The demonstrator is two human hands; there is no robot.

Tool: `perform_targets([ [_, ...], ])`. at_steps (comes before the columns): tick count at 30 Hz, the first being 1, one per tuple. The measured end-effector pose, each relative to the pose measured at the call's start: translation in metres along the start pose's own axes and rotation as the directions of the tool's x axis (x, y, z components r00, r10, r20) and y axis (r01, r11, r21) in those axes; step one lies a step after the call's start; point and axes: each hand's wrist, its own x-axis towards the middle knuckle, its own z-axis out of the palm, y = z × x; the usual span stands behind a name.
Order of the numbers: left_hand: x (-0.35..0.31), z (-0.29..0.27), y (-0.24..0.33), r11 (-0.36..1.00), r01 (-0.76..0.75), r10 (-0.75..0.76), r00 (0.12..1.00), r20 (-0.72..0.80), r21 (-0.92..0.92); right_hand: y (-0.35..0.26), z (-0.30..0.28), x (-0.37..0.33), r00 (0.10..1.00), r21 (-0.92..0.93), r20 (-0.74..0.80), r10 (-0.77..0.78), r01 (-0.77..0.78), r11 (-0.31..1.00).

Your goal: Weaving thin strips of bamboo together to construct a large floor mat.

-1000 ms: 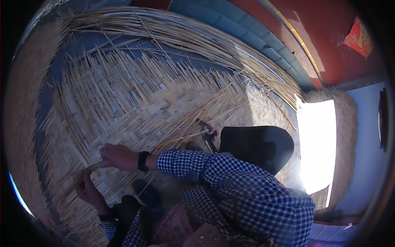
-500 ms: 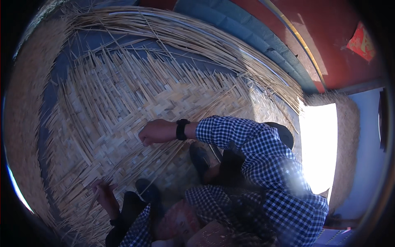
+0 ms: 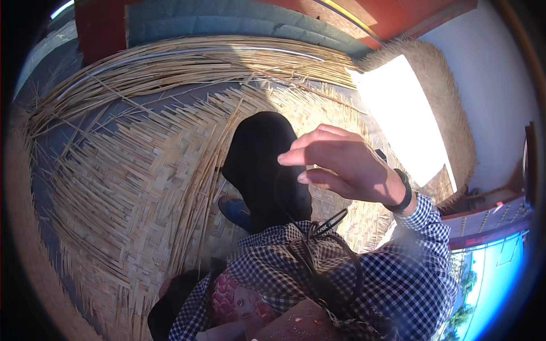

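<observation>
My right hand point(image 3: 347, 162) is raised over my bent, black-trousered knee point(image 3: 259, 142). Its thumb and fingers are apart, and I see nothing gripped between them. A thin dark line hangs below the fingertips; whether it touches them I cannot tell. Only a small sliver of what appears to be my left hand point(image 3: 165, 287) shows by the dark cloth at lower left, its fingers hidden. Under me spreads a large woven reed mat point(image 3: 142, 199) with ragged, unwoven strip ends along its far and left sides. Several loose reed strips point(image 3: 196, 193) lie across it beside my knee.
A long bundle of reed strips point(image 3: 187, 65) lies beyond the mat's far edge, before a grey-blue ledge point(image 3: 216, 25). Bright sunlight falls on a patch point(image 3: 401, 119) at right, near a white wall point(image 3: 483, 74). My dark shoe point(image 3: 234, 211) rests on the mat.
My right hand has risen from low over the mat and moved right, its fingers now spread. My left hand has largely gone from sight. The view has turned, and one knee now stands in the middle.
</observation>
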Motion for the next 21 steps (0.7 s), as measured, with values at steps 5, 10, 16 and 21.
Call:
perform_targets([
  [5, 0.047, -0.002, 0.16, 0.875, -0.192, 0.289, 0.944, -0.161, 0.446, 0.025, 0.067, -0.167, 0.681, 0.324, -0.112, 0.724, -0.664, 0.674],
  [10, 0.113, -0.013, 0.303, 0.704, -0.559, 0.621, 0.784, 0.002, 0.438, 0.103, 0.231, -0.333, 0.234, 0.597, 0.34, 0.911, -0.802, -0.016],
  [16, 0.094, 0.21, 0.285, 0.666, -0.586, 0.562, 0.801, 0.206, 0.462, 0.141, 0.316, -0.391, 0.216, 0.6, 0.561, 0.799, -0.771, -0.213],
  [21, 0.078, 0.201, 0.197, 0.722, -0.395, 0.219, 0.909, 0.355, 0.567, 0.221, 0.366, -0.335, 0.492, 0.8, 0.562, 0.665, -0.527, -0.287],
])
